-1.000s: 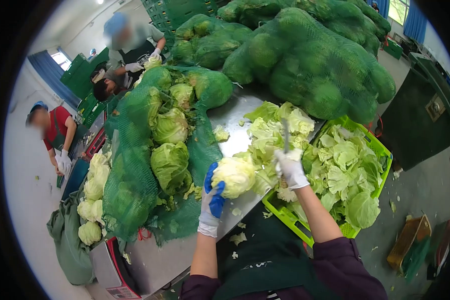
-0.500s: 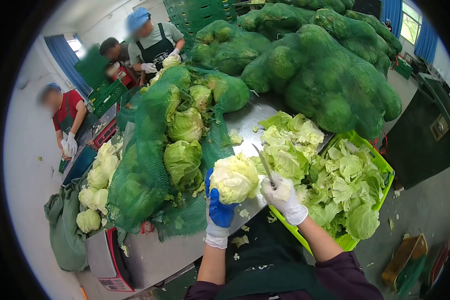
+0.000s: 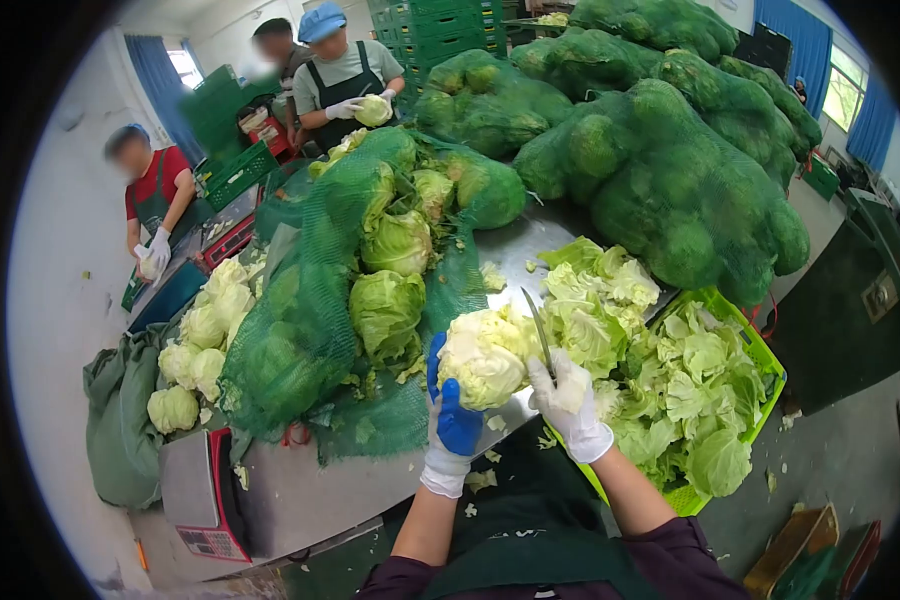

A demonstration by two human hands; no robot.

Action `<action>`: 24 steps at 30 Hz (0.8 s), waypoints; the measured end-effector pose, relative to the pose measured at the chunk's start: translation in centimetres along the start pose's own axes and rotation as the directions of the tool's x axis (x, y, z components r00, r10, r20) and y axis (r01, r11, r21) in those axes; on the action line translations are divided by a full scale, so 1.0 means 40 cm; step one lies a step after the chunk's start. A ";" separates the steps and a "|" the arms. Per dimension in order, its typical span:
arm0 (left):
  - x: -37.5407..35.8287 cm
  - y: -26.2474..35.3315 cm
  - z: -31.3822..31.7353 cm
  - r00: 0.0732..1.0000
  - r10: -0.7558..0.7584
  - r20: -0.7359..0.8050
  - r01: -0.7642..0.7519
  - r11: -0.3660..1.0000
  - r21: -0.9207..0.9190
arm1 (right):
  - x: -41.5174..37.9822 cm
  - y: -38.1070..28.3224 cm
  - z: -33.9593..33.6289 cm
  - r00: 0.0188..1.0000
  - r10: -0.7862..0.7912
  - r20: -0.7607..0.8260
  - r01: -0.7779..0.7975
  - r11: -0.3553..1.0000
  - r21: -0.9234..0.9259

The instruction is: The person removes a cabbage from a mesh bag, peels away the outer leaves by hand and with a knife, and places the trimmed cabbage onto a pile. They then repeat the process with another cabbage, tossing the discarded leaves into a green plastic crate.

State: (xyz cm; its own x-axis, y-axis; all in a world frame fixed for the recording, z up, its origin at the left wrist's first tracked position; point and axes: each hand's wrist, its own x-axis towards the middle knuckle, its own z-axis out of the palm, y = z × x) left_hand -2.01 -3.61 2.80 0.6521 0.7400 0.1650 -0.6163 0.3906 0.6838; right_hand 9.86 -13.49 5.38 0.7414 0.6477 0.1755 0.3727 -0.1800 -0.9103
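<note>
- While the left hand (image 3: 453,420), in a blue-and-white glove, has its fingers wrapped under and around a pale cabbage (image 3: 485,355) held just above the near edge of the steel table (image 3: 320,490), the right hand (image 3: 570,400) is clenched on the handle of a knife (image 3: 538,328) whose blade stands against the cabbage's right side.
- The blade could slip off the rounded, leafy surface toward the left fingers, since they sit close beneath the cut.
- The cabbage is lifted rather than resting on the table, so a hard push might twist it out of the grasp and over the near edge.
- Trimmed leaves (image 3: 595,300) heap up at the table's right edge and fill the green crate (image 3: 760,345) beside it; more trimmings might spill to the floor.
- Compared with a second ago, the cabbage has been raised and turned, and the knife has come from over the leaf pile in to the head.
- The netted sack of cabbages (image 3: 370,280) lies as before.
</note>
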 end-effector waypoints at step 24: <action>-0.040 0.391 -0.222 0.984 0.161 0.071 -0.036 0.575 -0.817 | -0.343 0.595 -0.133 0.904 0.087 0.418 0.302 0.561 -0.771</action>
State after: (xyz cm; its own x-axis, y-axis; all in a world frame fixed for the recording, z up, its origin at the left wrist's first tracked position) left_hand -16.61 6.17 6.94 0.5737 0.7527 0.3230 -0.7387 0.6458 -0.1931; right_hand 11.54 -30.62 -16.71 0.4698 0.8793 -0.0775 0.8631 -0.4760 -0.1685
